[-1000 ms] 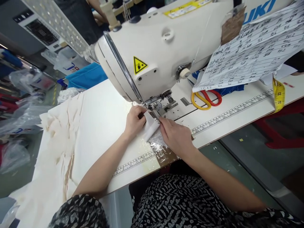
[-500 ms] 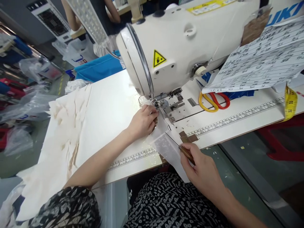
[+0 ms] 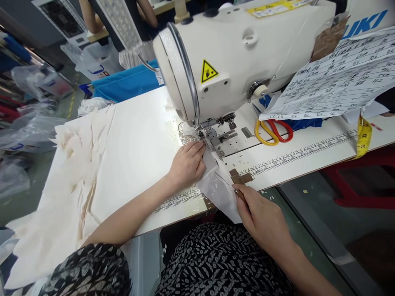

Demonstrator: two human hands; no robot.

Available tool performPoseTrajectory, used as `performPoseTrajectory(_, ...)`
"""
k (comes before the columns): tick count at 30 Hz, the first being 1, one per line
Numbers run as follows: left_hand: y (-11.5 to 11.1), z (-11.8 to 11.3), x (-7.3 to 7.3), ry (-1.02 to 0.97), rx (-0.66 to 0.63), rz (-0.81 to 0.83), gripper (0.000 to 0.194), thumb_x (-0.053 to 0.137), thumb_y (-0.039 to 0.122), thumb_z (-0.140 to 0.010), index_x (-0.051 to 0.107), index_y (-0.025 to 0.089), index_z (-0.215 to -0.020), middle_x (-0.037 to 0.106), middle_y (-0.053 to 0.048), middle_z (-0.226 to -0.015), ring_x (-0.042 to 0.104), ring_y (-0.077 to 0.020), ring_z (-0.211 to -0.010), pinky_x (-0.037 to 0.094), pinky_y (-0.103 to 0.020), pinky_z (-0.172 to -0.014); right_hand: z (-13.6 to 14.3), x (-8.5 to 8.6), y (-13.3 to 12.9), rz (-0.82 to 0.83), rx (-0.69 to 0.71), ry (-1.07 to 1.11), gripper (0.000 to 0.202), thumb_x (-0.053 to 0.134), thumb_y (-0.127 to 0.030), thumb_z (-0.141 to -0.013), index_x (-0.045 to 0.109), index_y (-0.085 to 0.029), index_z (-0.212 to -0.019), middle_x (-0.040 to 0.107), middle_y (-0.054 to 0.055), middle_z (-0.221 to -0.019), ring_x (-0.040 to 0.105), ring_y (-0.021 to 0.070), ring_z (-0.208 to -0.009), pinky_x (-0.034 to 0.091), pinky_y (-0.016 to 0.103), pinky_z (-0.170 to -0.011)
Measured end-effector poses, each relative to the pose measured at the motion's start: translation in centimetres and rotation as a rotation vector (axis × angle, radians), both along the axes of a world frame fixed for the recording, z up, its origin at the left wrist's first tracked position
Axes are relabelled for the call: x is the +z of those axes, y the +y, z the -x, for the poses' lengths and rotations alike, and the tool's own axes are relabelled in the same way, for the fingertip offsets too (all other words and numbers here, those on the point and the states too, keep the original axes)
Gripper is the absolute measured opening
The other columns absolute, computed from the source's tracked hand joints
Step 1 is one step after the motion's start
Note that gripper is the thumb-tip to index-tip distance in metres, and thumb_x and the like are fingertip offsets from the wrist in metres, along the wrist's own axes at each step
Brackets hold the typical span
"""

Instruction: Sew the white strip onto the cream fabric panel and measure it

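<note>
My left hand [image 3: 187, 163] presses with bent, closed fingers on a thin white piece of fabric [image 3: 219, 190], just in front of the sewing machine's [image 3: 247, 53] presser foot and needle area. The fabric runs from under the machine head over the table's front edge. In my right hand [image 3: 262, 213] is an awl [image 3: 240, 194], its brown handle wrapped by closed fingers. The awl's thin metal shaft points up and left, its tip over the fabric below the presser foot. The needle itself is too small to make out.
A stack of cream fabric pieces [image 3: 70, 172] lies on the table's left. Scissors [image 3: 274, 132] with yellow and red handles, a hanging tape measure [image 3: 364, 135] and a handwritten sheet [image 3: 333, 78] are at right. A blue cloth bin [image 3: 126, 82] stands behind; another person sits beyond.
The view has shifted slightly. My left hand has slid a little back from the presser foot, and the fabric's loose end hangs slightly higher. The awl stays in my right hand.
</note>
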State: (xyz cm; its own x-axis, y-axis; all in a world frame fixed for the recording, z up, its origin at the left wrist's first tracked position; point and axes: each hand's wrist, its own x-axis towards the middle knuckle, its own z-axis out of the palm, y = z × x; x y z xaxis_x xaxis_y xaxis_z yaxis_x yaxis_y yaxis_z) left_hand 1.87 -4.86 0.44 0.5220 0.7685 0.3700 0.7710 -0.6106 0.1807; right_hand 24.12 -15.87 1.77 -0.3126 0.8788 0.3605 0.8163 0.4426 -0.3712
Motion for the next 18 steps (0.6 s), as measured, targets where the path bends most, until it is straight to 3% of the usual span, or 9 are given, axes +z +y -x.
performPoseTrajectory(10, -0.7, -0.7, 1.1, 0.102, 0.043, -0.017, 0.045, 0.037, 0.023, -0.097, 0.056, 0.001, -0.132, 0.057, -0.02, -0.135, 0.048, -0.0322, -0.131, 0.046, -0.048, -0.108, 0.4, 0.2, 0.8, -0.07, -0.008, -0.109, 0.026, 0.036, -0.014, -0.101, 0.061, -0.011, -0.109, 0.073, 0.005, -0.09, 0.071, 0.0155, -0.069, 0.049, 0.024, -0.051)
performPoseTrajectory(18, -1.5, -1.0, 0.6, 0.151, 0.058, -0.041, 0.048, 0.035, 0.024, -0.096, 0.051, 0.0, -0.135, 0.052, -0.022, -0.141, 0.045, -0.0342, -0.135, 0.041, -0.049, -0.112, 0.8, 0.4, 1.2, -0.065, -0.014, -0.132, 0.024, 0.036, -0.013, -0.1, 0.058, -0.013, -0.109, 0.073, 0.005, -0.09, 0.069, 0.0141, -0.064, 0.044, 0.023, -0.048)
